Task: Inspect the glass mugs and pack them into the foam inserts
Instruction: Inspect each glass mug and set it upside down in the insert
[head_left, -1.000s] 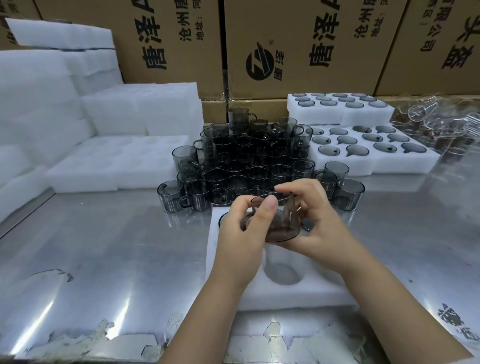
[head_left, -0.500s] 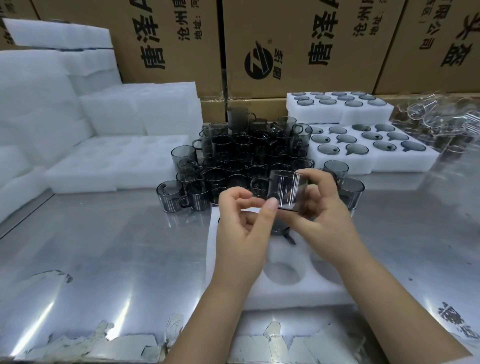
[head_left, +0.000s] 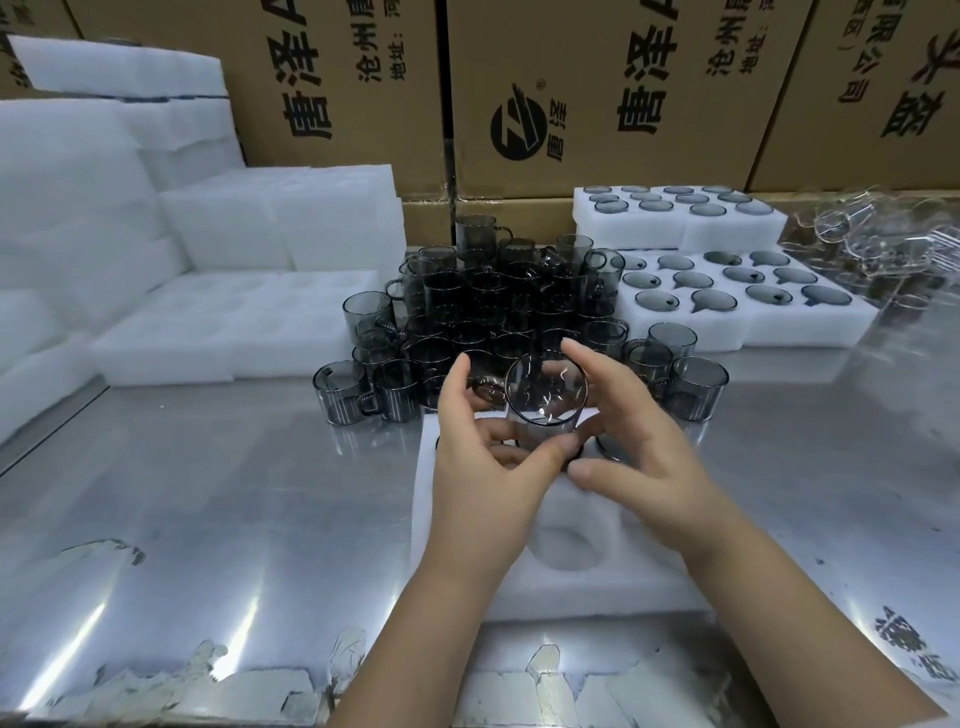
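I hold one smoky grey glass mug (head_left: 545, 400) above the white foam insert (head_left: 571, 597), its mouth tilted toward me. My left hand (head_left: 483, 467) pinches the mug's lower wall between thumb and fingers. My right hand (head_left: 639, 457) lies along its right side with the index finger at the rim and the thumb free below. The insert has an empty round pocket (head_left: 566, 551) near me, and a dark mug rim (head_left: 608, 449) shows in a far pocket. A pile of loose grey mugs (head_left: 493, 301) stands just behind the insert.
Filled foam inserts (head_left: 753, 332) lie at the back right, with another pair (head_left: 675, 228) stacked behind. Empty foam blocks (head_left: 208, 332) are stacked on the left. Clear glassware (head_left: 872, 244) sits far right. Cardboard boxes (head_left: 597, 93) wall off the back of the metal table (head_left: 208, 519).
The mug has turned from side-on to mouth toward me. My right hand has loosened its grip and my left thumb now pinches the mug.
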